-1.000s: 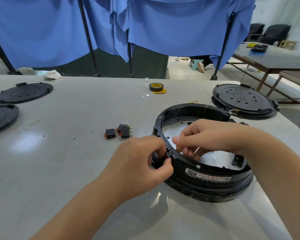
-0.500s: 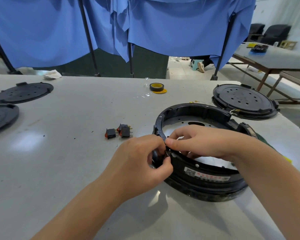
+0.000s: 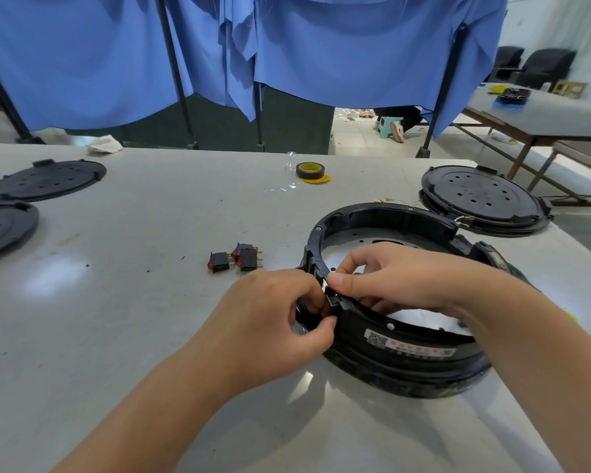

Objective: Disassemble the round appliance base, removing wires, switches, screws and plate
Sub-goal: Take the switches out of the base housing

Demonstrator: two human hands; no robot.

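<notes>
**Black ring, one switch left in its wall**

Black plastic is what we have under both hands: the round appliance base (image 3: 406, 339) sits on the grey table (image 3: 133, 302), its near-left wall between our palms. Our left hand (image 3: 270, 322) curls against the outside of that wall, thumb and forefinger pinching a small switch (image 3: 330, 303) with a hint of red, which looks still seated in its slot. Our right hand (image 3: 400, 281) reaches over the rim from inside the base, fingertips pinched on the rim right at the switch's top edge.

We judge this to be the switch-removal step. To do it well, we should squeeze the side clips from inside the base while the outer hand draws the body straight outward, not twisted, so the tabs do not snap. Keeping the base flat helps.

Left of the base, apart from it, lie removed switches (image 3: 234, 261); beyond the base sit a tape roll (image 3: 310, 170) and a perforated plate (image 3: 481, 199).
</notes>
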